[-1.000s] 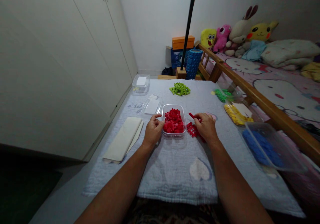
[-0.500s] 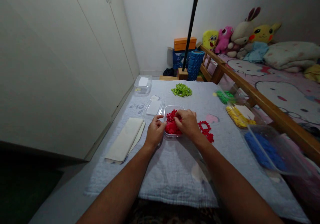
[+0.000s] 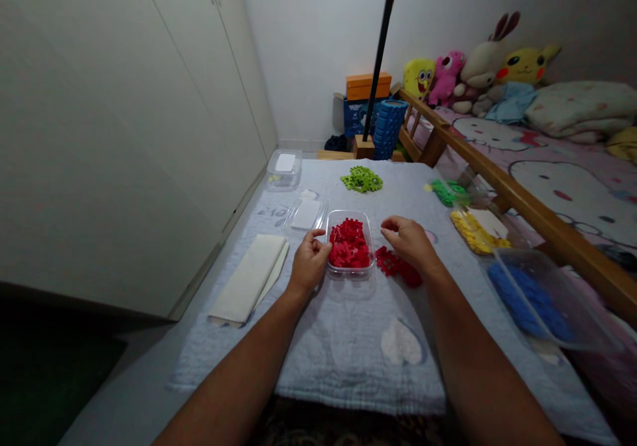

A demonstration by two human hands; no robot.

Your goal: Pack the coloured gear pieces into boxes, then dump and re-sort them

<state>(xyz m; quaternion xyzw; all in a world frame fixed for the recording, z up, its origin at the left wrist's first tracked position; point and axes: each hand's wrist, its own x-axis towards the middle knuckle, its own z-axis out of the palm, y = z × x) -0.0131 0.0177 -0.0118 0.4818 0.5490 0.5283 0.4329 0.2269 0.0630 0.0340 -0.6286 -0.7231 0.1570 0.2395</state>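
Observation:
A clear plastic box (image 3: 369, 245) filled with red pieces (image 3: 349, 245) sits mid-blanket. My left hand (image 3: 308, 264) grips the box's left rim, fingers curled on the edge. To the right of the box hovers my right hand (image 3: 409, 241), fingers loosely curled and empty as far as I can see. Under and just left of that hand, several loose red pieces (image 3: 395, 265) lie on the pale blue blanket (image 3: 348, 340).
A clear lid (image 3: 304, 214) and another clear box (image 3: 283, 167) lie at the left, beside a folded white cloth (image 3: 249, 277). Green pieces (image 3: 361, 179) lie at the back. Bags of green (image 3: 444, 190) and yellow pieces (image 3: 472, 230), a box of blue pieces (image 3: 535, 297) and a wooden bed rail (image 3: 522, 200) line the right.
My right hand went from the loose red pieces into the red box, then drew back out to the right of it. My left hand kept its hold on the box's rim.

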